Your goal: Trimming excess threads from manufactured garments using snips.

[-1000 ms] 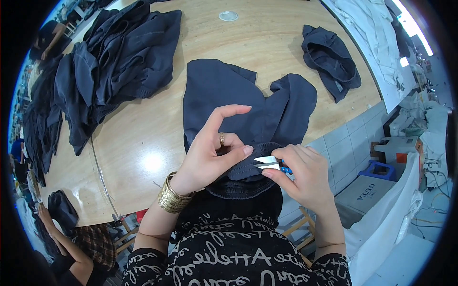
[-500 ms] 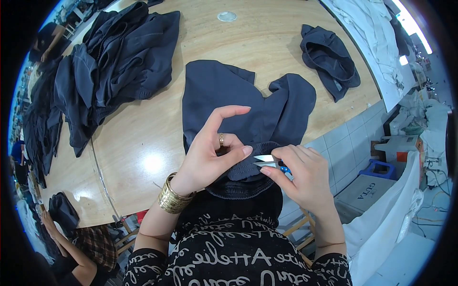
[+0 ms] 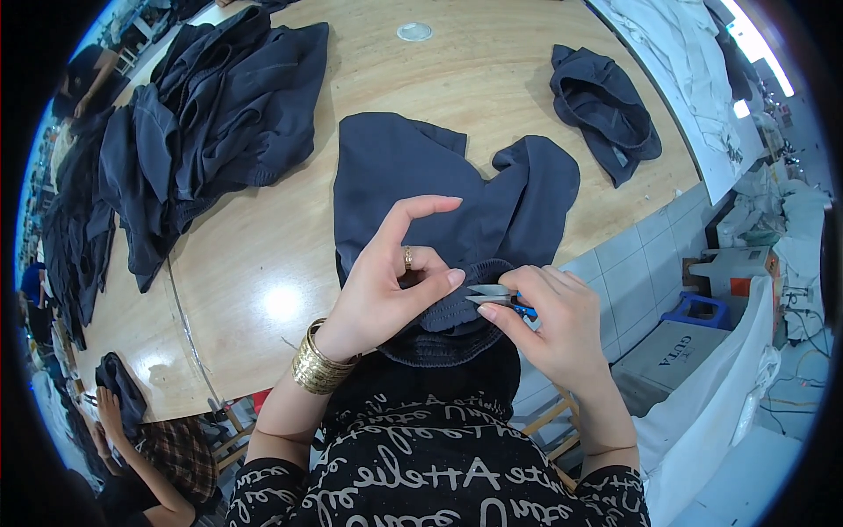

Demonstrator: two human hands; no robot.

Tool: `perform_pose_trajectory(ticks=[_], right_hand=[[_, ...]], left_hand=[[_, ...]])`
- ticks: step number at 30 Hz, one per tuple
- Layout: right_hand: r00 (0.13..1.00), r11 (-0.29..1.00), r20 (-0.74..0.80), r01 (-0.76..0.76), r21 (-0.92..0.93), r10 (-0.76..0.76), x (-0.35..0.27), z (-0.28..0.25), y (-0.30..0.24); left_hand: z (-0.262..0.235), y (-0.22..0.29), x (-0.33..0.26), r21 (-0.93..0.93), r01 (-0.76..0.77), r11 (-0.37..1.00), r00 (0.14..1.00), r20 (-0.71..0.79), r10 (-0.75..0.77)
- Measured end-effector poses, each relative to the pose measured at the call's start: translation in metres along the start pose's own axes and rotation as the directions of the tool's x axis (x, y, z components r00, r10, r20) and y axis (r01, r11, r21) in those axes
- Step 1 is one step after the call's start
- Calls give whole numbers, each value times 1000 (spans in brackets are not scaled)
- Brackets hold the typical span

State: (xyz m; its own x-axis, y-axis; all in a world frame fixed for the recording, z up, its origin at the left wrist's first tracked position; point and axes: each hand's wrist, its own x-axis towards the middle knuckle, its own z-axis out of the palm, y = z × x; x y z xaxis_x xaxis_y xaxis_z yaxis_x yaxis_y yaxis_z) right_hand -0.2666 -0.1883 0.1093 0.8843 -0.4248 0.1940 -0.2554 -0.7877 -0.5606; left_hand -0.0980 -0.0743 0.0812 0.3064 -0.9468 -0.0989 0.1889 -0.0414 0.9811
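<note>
Dark grey-blue shorts (image 3: 421, 167) lie on the table before me, legs pointing away, the gathered elastic waistband (image 3: 439, 347) against my body. My left hand (image 3: 386, 281) grips the waistband between its thumb and curled fingers, index finger raised and bent. What exactly sits under the thumb is hidden. In my right hand (image 3: 558, 325) are small thread snips (image 3: 496, 294) with blue handles. Their pointed blades are slightly apart, the tips just right of my left thumb over the waistband.
A heap of similar dark garments (image 3: 219, 114) covers the table's (image 3: 255, 255) far left. Another dark garment (image 3: 606, 114) lies at the far right. White cloth (image 3: 685, 79) hangs beyond the right edge, near a grey box (image 3: 672, 356). At lower left, a co-worker's hand (image 3: 110, 417) touches dark cloth.
The snips' blades have drawn a little closer together, and my right hand has shifted very slightly. My left hand stays in place. The co-worker's hand at lower left has moved.
</note>
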Motion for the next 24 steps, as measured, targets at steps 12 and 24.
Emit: perform_pose_trajectory(ticks=[12,24], right_hand=[[931,794,171,-364,486,322,-4,1,6],[996,970,56,-79,229,68,-3,-12,11]], left_hand=[[1,-2,0,15,-19,1000,999,35,18],[-10,0,-4,254,-231,939,957,232,173]])
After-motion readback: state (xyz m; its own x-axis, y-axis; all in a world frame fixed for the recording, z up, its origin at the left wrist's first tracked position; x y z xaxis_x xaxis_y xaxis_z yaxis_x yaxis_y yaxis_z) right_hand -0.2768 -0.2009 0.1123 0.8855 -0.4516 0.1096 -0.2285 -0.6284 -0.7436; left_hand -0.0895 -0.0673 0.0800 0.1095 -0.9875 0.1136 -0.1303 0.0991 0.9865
